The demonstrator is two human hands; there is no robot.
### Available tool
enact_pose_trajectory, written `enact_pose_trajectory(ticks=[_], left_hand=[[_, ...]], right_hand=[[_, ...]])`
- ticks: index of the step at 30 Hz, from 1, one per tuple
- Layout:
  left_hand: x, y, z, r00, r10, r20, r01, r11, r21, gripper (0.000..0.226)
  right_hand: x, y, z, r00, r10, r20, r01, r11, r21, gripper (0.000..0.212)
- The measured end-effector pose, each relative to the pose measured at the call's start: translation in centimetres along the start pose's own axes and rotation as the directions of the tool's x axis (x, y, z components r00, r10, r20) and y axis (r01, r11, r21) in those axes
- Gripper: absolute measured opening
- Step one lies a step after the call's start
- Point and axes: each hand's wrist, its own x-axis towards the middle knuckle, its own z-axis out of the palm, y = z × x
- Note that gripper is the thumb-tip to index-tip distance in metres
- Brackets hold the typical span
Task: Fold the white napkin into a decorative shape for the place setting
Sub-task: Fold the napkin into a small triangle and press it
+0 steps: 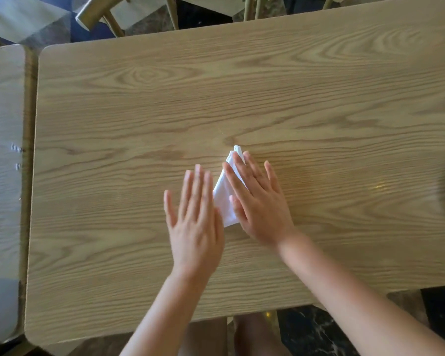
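The white napkin (223, 196) lies folded into a narrow pointed shape on the wooden table (242, 98), its tip pointing away from me. My right hand (257, 201) rests flat on the napkin's right half, fingers spread and covering much of it. My left hand (194, 219) is flat with fingers apart just left of the napkin, its edge at the napkin's left side. Only a strip of the napkin between the hands and its tip shows.
A second wooden table (3, 150) abuts on the left with a narrow gap. A wooden chair (100, 14) stands beyond the far edge. The near table edge runs just above my knees (229, 335).
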Motion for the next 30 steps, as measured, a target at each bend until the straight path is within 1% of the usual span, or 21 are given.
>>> enact_pose_trajectory(ticks=[1,2,4,6,8,11,14,17,19,21,27,30], left_hand=[[-0.6,-0.2,1.1,0.997,0.042,0.070,-0.046,0.998,0.047,0.053],[-0.9,-0.5,2.1,0.991,0.055,0.119,-0.065,0.995,0.079,0.052],[-0.8,-1.4,3.4,0.983,0.036,0.177,-0.060,0.990,0.131,0.052],[-0.4,-2.0,3.9,0.979,0.038,0.199,-0.070,0.985,0.156,0.051],[0.0,-2.1,3.9,0.976,0.050,0.211,-0.082,0.986,0.144,0.050],[0.0,-2.3,3.4,0.970,0.085,0.227,-0.121,0.981,0.150,0.051],[-0.3,-3.6,2.9,0.930,0.232,0.284,-0.285,0.945,0.161,0.052],[-1.0,-5.6,2.2,0.868,0.367,0.333,-0.421,0.901,0.103,0.049],[-1.5,-6.9,1.6,0.832,0.421,0.361,-0.481,0.872,0.092,0.051],[-1.8,-7.8,1.1,0.813,0.448,0.372,-0.513,0.853,0.094,0.054],[-2.1,-8.1,1.3,0.821,0.444,0.358,-0.494,0.867,0.058,0.056],[-2.3,-8.2,1.3,0.809,0.448,0.380,-0.507,0.860,0.067,0.060]], right_hand=[[0.7,0.3,0.2,0.999,-0.018,0.042,0.020,0.999,-0.039,0.052],[1.3,0.6,0.5,0.996,-0.038,0.081,0.043,0.997,-0.067,0.052],[1.8,1.2,1.2,0.986,-0.067,0.150,0.081,0.993,-0.089,0.054],[2.0,1.6,1.8,0.979,-0.071,0.192,0.086,0.994,-0.068,0.056],[2.2,1.8,2.0,0.976,-0.061,0.209,0.070,0.997,-0.036,0.059],[2.3,2.0,1.7,0.965,-0.085,0.250,0.103,0.993,-0.061,0.064],[2.6,3.4,1.2,0.929,-0.195,0.314,0.254,0.954,-0.159,0.070],[3.1,5.1,0.8,0.876,-0.296,0.381,0.389,0.900,-0.195,0.076],[3.7,6.1,0.7,0.851,-0.333,0.406,0.434,0.882,-0.186,0.077],[3.8,6.4,0.8,0.842,-0.342,0.417,0.446,0.877,-0.181,0.077],[3.5,6.3,1.0,0.868,-0.350,0.352,0.439,0.873,-0.214,0.079],[3.5,6.3,1.0,0.857,-0.357,0.372,0.451,0.869,-0.204,0.080]])
